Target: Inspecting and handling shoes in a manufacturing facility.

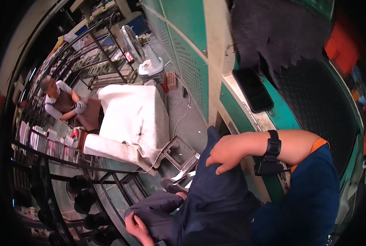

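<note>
I am seated, both hands on my legs and holding nothing. My right hand lies over the knee under dark blue cloth, its fingers relaxed and a little apart. A black strap with a small dark device circles that wrist. Lower down, my left hand rests on the other knee, on dark trousers, thumb apart from the fingers. Closest to my right arm is a black smartphone, lying screen up on the pale and green machine ledge.
Ahead stands a block draped in white cloth, with a metal frame beside it. A co-worker sits beyond, gloved hands together. Behind are a fan and racks. A dark rack stands at my left, a black ridged mat at right.
</note>
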Tool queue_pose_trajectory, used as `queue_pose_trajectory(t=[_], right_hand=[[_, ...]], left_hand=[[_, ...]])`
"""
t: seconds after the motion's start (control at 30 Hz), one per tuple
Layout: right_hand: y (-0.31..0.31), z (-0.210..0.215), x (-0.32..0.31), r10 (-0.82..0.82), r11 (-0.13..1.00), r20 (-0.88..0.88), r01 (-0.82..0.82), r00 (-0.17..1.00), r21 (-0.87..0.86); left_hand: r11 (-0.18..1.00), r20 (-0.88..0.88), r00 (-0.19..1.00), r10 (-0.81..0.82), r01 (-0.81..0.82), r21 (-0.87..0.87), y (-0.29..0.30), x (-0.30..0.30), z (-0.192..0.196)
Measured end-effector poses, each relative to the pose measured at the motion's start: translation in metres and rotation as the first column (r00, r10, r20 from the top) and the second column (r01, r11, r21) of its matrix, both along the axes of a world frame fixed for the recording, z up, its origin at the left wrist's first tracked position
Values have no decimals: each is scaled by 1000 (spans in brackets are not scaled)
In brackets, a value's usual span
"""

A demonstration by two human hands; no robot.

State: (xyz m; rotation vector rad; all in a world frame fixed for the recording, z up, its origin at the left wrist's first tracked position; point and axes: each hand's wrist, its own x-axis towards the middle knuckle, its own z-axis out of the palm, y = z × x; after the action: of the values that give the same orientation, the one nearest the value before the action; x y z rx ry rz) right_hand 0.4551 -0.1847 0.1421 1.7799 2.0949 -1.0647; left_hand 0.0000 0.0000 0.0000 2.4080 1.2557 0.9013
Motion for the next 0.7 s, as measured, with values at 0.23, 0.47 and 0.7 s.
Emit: queue_pose_trajectory(t=[0.23, 0.47, 0.7], right_hand=[[-1, 2, -1, -21, 1000, -24, 21, 999, -11], [3, -2, -2, -14, 1000, -30, 13, 999, -28], [0, 2, -2, -2, 1000, -2, 2, 1000, -6]], left_hand=[[1000, -29, 1000, 8, -8, 9, -11, 12, 20], [1000, -68, 998, 17, -19, -21, -17, 17, 32], [1000, -48, 999, 17, -18, -7, -14, 12, 23]])
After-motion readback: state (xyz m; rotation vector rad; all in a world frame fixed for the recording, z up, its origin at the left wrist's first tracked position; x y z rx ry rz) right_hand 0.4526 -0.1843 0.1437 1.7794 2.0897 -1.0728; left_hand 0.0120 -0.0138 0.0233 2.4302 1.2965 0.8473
